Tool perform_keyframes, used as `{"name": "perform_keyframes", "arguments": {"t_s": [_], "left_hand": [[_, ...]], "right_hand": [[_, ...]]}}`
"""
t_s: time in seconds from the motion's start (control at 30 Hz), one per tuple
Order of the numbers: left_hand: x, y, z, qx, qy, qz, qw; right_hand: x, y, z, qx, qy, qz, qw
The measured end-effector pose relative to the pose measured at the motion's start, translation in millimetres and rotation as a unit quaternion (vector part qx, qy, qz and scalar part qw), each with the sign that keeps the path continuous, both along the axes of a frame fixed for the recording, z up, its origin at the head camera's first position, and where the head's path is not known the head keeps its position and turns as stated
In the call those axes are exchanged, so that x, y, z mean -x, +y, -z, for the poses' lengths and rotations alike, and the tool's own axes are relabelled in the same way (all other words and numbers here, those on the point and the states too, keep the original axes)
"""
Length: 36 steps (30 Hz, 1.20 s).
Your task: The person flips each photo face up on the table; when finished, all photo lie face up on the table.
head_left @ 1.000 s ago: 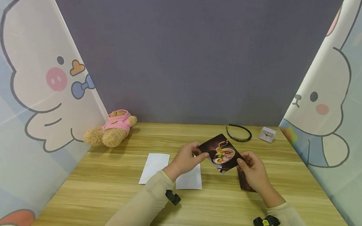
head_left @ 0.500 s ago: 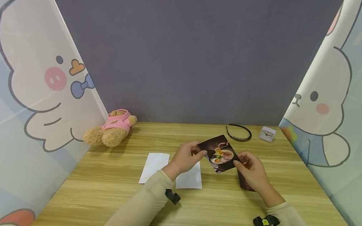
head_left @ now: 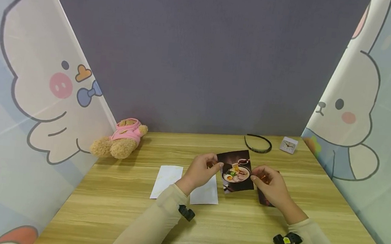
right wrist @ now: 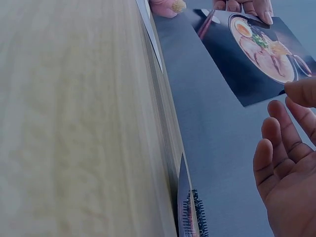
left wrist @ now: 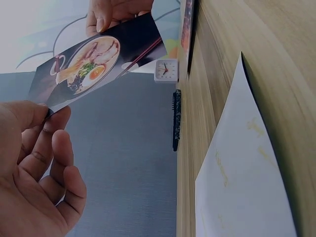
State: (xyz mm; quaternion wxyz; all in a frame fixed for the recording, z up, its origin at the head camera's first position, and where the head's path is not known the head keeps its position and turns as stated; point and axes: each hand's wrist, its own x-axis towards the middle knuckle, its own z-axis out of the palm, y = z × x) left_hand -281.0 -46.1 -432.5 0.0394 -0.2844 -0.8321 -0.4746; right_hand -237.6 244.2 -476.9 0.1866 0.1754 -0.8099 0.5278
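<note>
A photo print of a ramen bowl (head_left: pixel 236 173) is held above the table between both hands, its picture side facing the head camera. My left hand (head_left: pixel 200 173) pinches its left edge between thumb and fingers. At the opposite edge, my right hand (head_left: pixel 273 187) pinches it with thumb and index finger, the other fingers loosely bent in the right wrist view. A second dark print (head_left: pixel 264 199) is on the table, partly hidden behind the right hand. Two white sheets lie to the left: one sheet (head_left: pixel 167 182) in plain sight, another sheet (head_left: pixel 206 192) partly covered by the left hand.
At the back left sits a teddy bear (head_left: pixel 124 139) in a pink hoodie. A black toothed headband (head_left: pixel 261 150) and a small white clock (head_left: pixel 288 145) are at the back right. A grey panel (head_left: pixel 201 60) rises behind the wooden table (head_left: pixel 103 214), with cartoon-printed walls on both sides.
The ramen print has turned clockwise from a diamond-like tilt to nearly upright. My right hand has shifted slightly left with its edge, showing more of the second print. The left hand stays almost in place.
</note>
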Motion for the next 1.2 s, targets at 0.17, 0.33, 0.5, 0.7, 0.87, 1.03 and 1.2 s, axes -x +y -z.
{"name": "perform_keyframes", "arguments": {"t_s": [0.17, 0.33, 0.5, 0.7, 0.87, 1.03, 1.2], "left_hand": [[0.8, 0.7, 2.3, -0.005, 0.000, -0.002, 1.0000], [1.2, 1.0, 2.8, -0.003, 0.002, -0.006, 1.0000], [1.1, 1.0, 2.4, -0.004, 0.000, -0.006, 1.0000], [1.0, 0.8, 1.4, -0.003, 0.001, -0.005, 1.0000], [1.0, 0.6, 1.1, -0.001, 0.001, -0.004, 1.0000], [0.4, 0.7, 0.9, 0.000, 0.004, -0.005, 1.0000], [0.3, 1.3, 0.7, -0.001, 0.004, -0.002, 1.0000]], "right_hand": [[1.3, 1, 3.0, -0.001, -0.002, -0.010, 1.0000], [-0.8, -1, 0.2, -0.008, 0.002, -0.007, 0.9999], [-14.5, -10, -19.9, -0.007, 0.001, -0.012, 0.9999], [-21.9, -14, -29.6, -0.018, -0.005, -0.017, 0.9997], [-22.3, -15, -30.7, -0.024, -0.007, -0.016, 0.9996], [-22.0, -15, -31.6, -0.030, -0.014, -0.009, 0.9994], [-12.0, -9, -15.9, -0.026, -0.013, -0.005, 0.9996]]}}
